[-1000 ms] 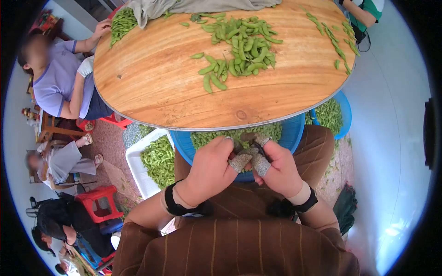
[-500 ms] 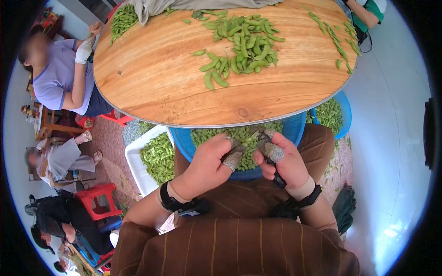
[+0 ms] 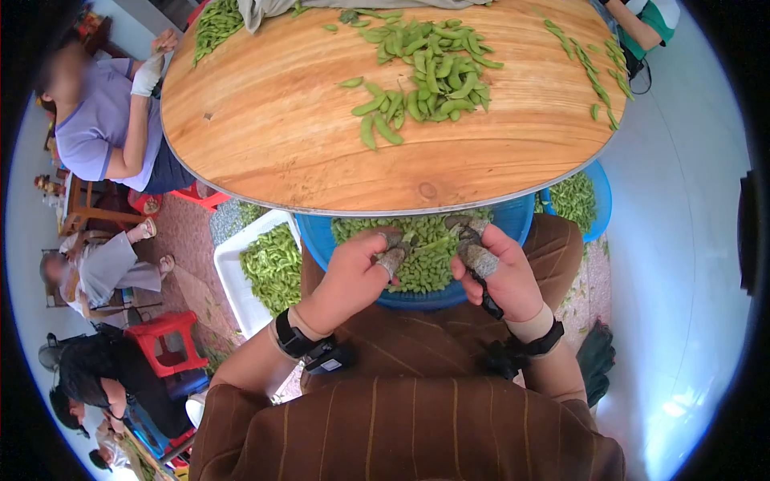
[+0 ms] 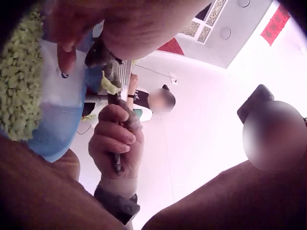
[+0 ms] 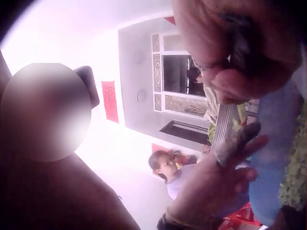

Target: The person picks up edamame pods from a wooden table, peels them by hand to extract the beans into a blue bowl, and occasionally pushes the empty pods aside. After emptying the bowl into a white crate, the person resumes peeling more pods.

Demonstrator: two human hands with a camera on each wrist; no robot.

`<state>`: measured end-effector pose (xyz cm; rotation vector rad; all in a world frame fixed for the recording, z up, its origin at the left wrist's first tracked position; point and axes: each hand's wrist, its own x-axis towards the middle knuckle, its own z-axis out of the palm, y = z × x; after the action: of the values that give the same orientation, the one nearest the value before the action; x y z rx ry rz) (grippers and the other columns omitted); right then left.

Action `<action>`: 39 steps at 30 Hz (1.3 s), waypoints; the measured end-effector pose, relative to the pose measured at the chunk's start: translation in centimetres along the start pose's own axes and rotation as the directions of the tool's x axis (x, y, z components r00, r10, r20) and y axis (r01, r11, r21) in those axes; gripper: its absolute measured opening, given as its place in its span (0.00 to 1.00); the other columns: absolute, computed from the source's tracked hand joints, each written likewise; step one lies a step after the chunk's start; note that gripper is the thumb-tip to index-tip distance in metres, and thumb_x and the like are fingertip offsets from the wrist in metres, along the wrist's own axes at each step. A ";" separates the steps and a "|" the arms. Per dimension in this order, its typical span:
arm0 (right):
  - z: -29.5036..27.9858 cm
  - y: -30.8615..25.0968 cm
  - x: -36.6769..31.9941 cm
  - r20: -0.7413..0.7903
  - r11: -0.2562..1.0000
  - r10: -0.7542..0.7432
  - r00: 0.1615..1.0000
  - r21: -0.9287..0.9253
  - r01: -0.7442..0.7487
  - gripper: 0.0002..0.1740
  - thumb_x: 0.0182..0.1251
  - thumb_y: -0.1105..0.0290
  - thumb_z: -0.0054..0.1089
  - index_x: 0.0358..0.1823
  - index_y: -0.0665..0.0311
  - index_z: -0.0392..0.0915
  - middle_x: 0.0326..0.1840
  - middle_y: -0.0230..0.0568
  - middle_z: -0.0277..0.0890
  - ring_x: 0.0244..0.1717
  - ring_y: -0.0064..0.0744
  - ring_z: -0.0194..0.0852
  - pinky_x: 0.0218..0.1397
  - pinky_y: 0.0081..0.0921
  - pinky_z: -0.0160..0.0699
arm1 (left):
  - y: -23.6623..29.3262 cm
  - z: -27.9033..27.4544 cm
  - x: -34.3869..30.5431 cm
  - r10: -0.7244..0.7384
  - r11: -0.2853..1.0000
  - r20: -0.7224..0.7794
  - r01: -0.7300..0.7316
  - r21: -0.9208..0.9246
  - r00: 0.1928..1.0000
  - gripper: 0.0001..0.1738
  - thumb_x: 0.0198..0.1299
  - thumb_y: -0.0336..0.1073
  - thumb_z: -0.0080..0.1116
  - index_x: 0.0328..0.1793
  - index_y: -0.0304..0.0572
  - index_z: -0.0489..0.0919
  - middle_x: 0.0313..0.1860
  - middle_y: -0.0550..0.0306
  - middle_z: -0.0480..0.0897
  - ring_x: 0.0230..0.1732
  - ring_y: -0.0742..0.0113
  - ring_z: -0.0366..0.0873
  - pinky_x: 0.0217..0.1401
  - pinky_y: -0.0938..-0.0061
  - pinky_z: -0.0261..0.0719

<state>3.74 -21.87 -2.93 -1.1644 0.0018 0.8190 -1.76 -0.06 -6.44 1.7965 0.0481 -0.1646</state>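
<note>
My left hand (image 3: 353,268) is over the blue basin (image 3: 501,276), thumb and forefinger in grey wraps, slightly spread; nothing shows plainly between them. My right hand (image 3: 512,280), its thumb and forefinger also wrapped, is a short way to the right. Its fingers curl round a slim black tool (image 3: 489,301), whose end sticks out below the palm; the rest is hidden. The left wrist view shows a pale green piece of pod (image 4: 110,86) at the right hand's fingertips. Shelled green beans (image 3: 425,268) fill the basin beneath both hands.
A round wooden table (image 3: 289,160) overhangs the basin's far side and bears a heap of green pods (image 3: 441,72). A white tray (image 3: 228,264) of green pods stands on the left, another blue basin (image 3: 603,200) on the right. A person in a lilac shirt (image 3: 100,120) sits at the far left.
My hands were together over the basin and have come apart, the left moving left. The black tool now shows below my right palm. The person in lilac has raised their hands off the table.
</note>
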 end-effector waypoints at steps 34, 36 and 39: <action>-1.3 1.1 2.0 0.302 0.600 -0.198 0.933 -0.715 0.359 0.13 0.53 0.66 0.68 0.31 0.66 0.74 0.22 0.50 0.71 0.22 0.45 0.70 0.28 0.30 0.70 | 2.0 -0.7 1.0 0.216 0.911 0.374 -0.324 0.255 0.902 0.04 0.54 0.26 0.54 0.36 0.36 0.74 0.31 0.41 0.74 0.35 0.41 0.73 0.36 0.62 0.72; -1.4 1.9 2.5 0.337 0.559 -0.252 0.907 -0.714 0.421 0.13 0.53 0.66 0.67 0.30 0.66 0.73 0.22 0.50 0.70 0.21 0.44 0.68 0.28 0.29 0.70 | 1.3 -0.6 1.2 0.316 0.907 0.322 -0.384 0.174 0.892 0.03 0.59 0.28 0.54 0.34 0.37 0.74 0.26 0.52 0.74 0.28 0.58 0.74 0.31 0.70 0.71; -1.4 2.7 2.7 0.342 0.566 -0.274 0.899 -0.698 0.438 0.13 0.53 0.66 0.67 0.30 0.66 0.73 0.23 0.50 0.70 0.21 0.45 0.65 0.28 0.29 0.70 | 1.8 -1.4 0.9 -0.021 1.000 0.416 0.029 -0.011 0.909 0.04 0.60 0.30 0.55 0.36 0.37 0.74 0.27 0.52 0.74 0.29 0.56 0.73 0.32 0.69 0.71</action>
<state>4.74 -21.04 -6.79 -1.8019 -0.8146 0.5518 -0.53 0.80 -4.49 1.7100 -0.2320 -0.5614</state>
